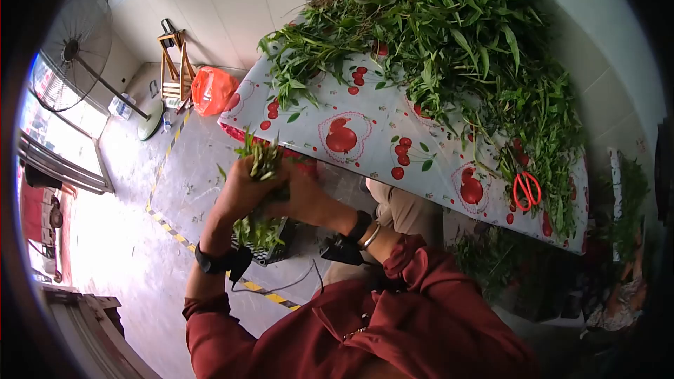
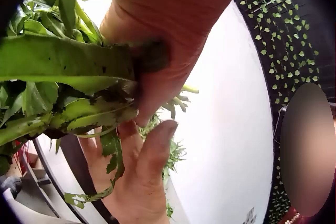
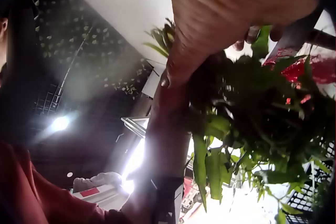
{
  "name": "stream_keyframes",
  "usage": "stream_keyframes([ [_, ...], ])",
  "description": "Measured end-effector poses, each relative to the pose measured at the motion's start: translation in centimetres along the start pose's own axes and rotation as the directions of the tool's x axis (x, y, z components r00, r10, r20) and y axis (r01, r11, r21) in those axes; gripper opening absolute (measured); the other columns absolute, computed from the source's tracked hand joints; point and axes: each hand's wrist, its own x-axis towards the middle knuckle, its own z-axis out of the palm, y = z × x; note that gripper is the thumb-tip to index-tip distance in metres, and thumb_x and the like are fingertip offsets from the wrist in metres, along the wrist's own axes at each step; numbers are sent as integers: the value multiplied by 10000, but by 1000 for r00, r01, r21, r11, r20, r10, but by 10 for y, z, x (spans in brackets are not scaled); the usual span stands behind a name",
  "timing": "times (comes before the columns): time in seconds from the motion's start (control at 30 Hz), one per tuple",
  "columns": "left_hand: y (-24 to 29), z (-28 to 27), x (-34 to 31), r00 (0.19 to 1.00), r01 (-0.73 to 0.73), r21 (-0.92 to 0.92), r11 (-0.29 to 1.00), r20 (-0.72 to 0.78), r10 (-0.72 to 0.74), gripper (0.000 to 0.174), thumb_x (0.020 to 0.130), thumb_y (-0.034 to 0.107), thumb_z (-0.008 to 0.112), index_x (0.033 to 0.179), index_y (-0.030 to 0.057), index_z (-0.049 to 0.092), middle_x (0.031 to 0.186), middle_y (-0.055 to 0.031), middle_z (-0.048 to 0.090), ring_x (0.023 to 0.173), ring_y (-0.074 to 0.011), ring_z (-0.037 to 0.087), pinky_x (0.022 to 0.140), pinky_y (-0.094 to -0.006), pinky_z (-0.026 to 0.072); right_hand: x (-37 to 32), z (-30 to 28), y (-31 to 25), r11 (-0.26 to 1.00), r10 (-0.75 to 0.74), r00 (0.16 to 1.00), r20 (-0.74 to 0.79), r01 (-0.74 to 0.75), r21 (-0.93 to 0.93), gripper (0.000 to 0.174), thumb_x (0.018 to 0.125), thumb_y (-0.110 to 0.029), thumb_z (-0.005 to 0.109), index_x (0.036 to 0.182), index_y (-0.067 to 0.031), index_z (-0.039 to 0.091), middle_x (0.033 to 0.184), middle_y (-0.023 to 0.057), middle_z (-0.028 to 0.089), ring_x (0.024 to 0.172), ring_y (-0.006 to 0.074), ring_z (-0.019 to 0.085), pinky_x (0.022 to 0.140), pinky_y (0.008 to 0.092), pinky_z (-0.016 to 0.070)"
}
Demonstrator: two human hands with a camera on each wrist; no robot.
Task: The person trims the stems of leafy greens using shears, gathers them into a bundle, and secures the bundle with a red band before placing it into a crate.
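Both hands are together in front of the body, beside the table's left corner. My left hand (image 1: 242, 186) grips a bunch of leafy green stems (image 1: 265, 160), cut ends up and leaves hanging below the fist. My right hand (image 1: 303, 198) holds the same bunch from the other side, its fingers partly hidden behind the greens. In the left wrist view long leaves (image 2: 58, 66), some with holes, spread out beside the left hand. Seen from the right wrist, the leaves (image 3: 252, 113) hang dark below the right hand (image 3: 226, 19).
A large heap of greens (image 1: 449, 35) covers the far and right part of the table with a fruit-print cloth (image 1: 281, 133). Red-handled scissors (image 1: 526, 181) lie near its right end. A black crate (image 1: 279, 251) stands below the hands. Floor fan (image 1: 70, 49), red bag (image 1: 213, 91) and wooden stool (image 1: 175, 70) stand left.
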Motion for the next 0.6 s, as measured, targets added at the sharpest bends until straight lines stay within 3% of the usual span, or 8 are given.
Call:
stream_keyframes([
  [0.1, 3, 16, 12, 998, -49, -273, 961, 23, 58, 157, 803, 82, 674, 924, -3, 619, 821, -12, 638, 741, -68, 577, 693, -236, 483, 3, -12, 3, 990, 42, 998, -36, -46, -132, 773, 640, -60, 761, 1309, -45, 375, 1156, 85, 551, 1023, 168, 558, 876, 302, 466],
  [0.23, 4, 31, 24, 982, -168, -349, 922, 24, 188, 217, 781, 68, 694, 951, 6, 574, 875, -6, 592, 806, -86, 558, 757, -236, 463, -1, -25, 2, 993, 115, 987, -110, -115, 5, 771, 644, -59, 748, 1317, -46, 370, 1107, 68, 567, 1002, 144, 549, 860, 294, 473],
  [0.3, 6, 33, 28, 985, -155, -376, 913, 11, 171, 263, 774, 52, 689, 997, 20, 554, 952, -12, 542, 896, -90, 529, 798, -243, 449, 3, -27, 7, 987, 147, 987, -63, -141, 80, 714, 653, -55, 735, 1285, -36, 403, 1089, 60, 568, 987, 139, 552, 844, 285, 475],
  [0.37, 10, 36, 33, 982, -157, -364, 918, 38, 183, 270, 768, 36, 675, 1008, 26, 552, 985, -23, 507, 936, -93, 506, 801, -242, 449, 0, -27, -1, 983, 41, 989, -145, -14, 183, 491, 654, -41, 707, 1110, -17, 528, 966, 48, 612, 859, 116, 581, 741, 268, 494],
  [0.43, 11, 38, 38, 960, -272, -179, 945, 12, 279, 259, 752, 105, 672, 977, 29, 571, 972, -78, 503, 961, -200, 510, 870, -323, 424, -2, -32, -3, 978, 64, 988, -141, -34, 204, 435, 654, -44, 718, 1058, -13, 561, 970, 45, 615, 864, 119, 582, 741, 275, 498],
  [0.5, 8, 42, 47, 863, -499, 109, 859, -23, 505, 240, 751, 177, 682, 940, 51, 605, 948, -101, 514, 955, -269, 506, 870, -367, 411, 1, -35, 1, 994, -47, 979, -200, 26, -109, 449, 659, -46, 728, 1069, 0, 551, 1022, 54, 604, 876, 130, 586, 751, 280, 501],
  [0.53, 10, 43, 48, 870, -486, 108, 867, -29, 491, 240, 751, 177, 682, 940, 51, 605, 948, -101, 514, 955, -269, 506, 870, -367, 411, 3, -40, 2, 973, -139, 979, -152, 107, -203, 446, 673, -37, 721, 1081, 1, 545, 1057, 58, 595, 905, 134, 579, 776, 277, 494],
  [0.6, 20, 45, 50, 865, -487, 282, 826, 30, 500, 242, 758, 121, 696, 941, 21, 572, 959, -65, 534, 983, -198, 495, 881, -320, 405, 4, -39, 5, 990, -103, 977, -185, 83, -113, 445, 679, -28, 715, 1087, -3, 541, 1057, 57, 593, 916, 133, 574, 784, 275, 488],
])
